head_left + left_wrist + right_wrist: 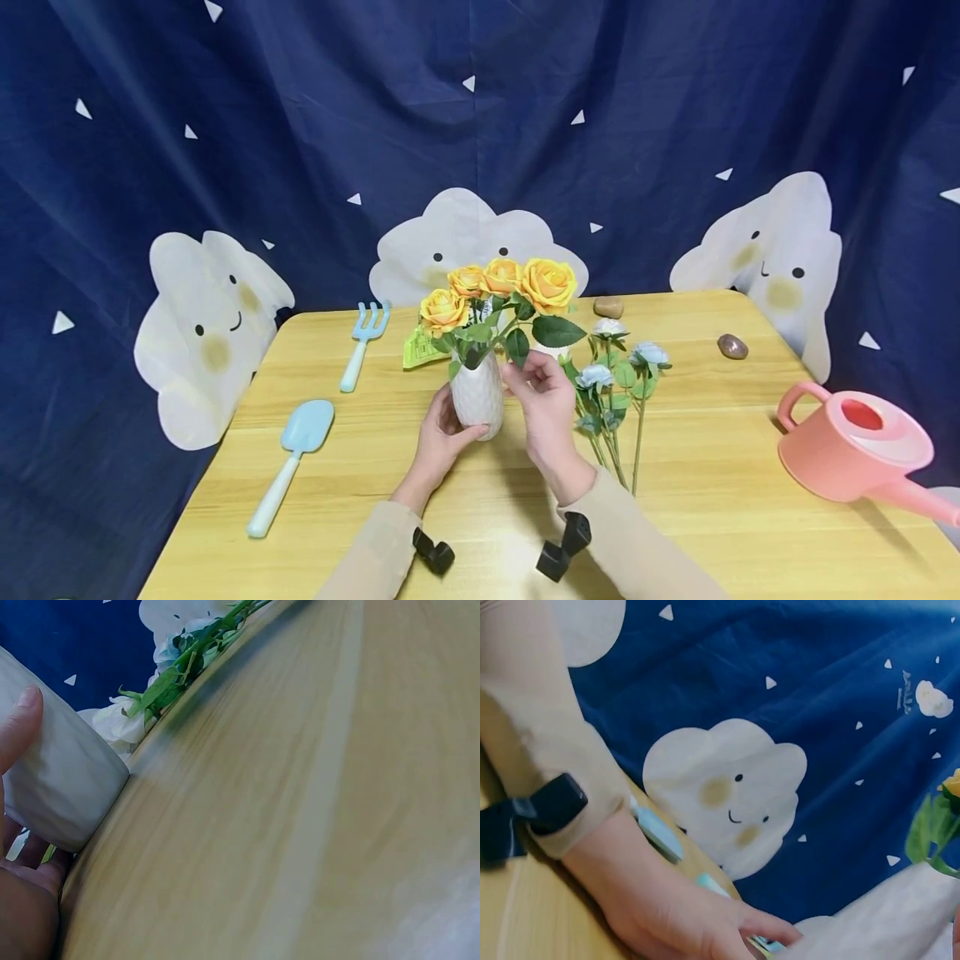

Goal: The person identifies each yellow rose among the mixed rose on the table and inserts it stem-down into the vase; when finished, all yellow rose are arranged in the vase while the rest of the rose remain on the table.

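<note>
A white textured vase with several yellow-orange roses and green leaves stands at the table's middle. My left hand grips its lower part, thumb across the front; the left wrist view shows that thumb on the vase wall. Beside the vase on the right is my right hand, its thumb near the wall and its fingers loosely bent below a hanging leaf. Nothing shows in its grasp. The right wrist view catches my left hand at the vase.
Pale blue and white flowers lie right of my right hand. A pink watering can stands far right, near two stones. Left are a blue trowel and a hand fork. A green packet lies behind the vase.
</note>
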A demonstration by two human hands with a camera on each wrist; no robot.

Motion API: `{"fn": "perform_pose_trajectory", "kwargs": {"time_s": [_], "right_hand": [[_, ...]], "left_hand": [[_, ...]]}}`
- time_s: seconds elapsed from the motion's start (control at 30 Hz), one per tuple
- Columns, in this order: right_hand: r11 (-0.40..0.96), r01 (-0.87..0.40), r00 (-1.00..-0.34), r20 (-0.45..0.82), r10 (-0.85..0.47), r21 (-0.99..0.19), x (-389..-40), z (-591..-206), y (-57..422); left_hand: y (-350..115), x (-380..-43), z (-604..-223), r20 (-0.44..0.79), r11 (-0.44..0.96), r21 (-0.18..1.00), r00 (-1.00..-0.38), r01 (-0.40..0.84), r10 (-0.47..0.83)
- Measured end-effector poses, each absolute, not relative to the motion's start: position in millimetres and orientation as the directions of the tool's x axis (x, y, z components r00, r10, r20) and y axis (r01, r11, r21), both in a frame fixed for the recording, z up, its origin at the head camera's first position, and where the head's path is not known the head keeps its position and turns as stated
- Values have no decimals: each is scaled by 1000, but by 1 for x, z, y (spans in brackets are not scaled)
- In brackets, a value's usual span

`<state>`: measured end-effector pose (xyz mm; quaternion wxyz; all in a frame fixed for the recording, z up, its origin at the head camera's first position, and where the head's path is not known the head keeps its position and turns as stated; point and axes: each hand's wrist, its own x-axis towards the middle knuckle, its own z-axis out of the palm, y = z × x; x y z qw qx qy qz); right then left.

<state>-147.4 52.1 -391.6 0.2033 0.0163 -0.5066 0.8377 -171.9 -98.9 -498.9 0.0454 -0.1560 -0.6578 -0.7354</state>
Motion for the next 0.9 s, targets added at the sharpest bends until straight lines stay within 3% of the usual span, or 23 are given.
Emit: {"fn": "perform_pose_trajectory", "kwargs": {"time_s": [0.2, 0.43, 0.6, 0.7, 0.9], "right_hand": [[-357, -484, -868, 384, 316, -799, -138, -387, 76], [-365, -705, -703, 536, 467, -608, -131, -344, 99], [-384, -787, -617, 592, 519, -483, -111, -316, 98], [-358, -769, -639, 608, 471, -530, -108, -313, 89], [-347, -611, -782, 472, 408, -712, -124, -317, 73]], "left_hand": [[-99, -170, -497, 263, -110, 962, -956, 250, 131], [-100, -171, -500, 235, -94, 970, -963, 224, 133], [-100, -170, -501, 227, -86, 973, -963, 216, 143], [-100, -169, -496, 235, -82, 971, -962, 225, 141], [-100, -171, -495, 248, -97, 967, -958, 236, 141]]}}
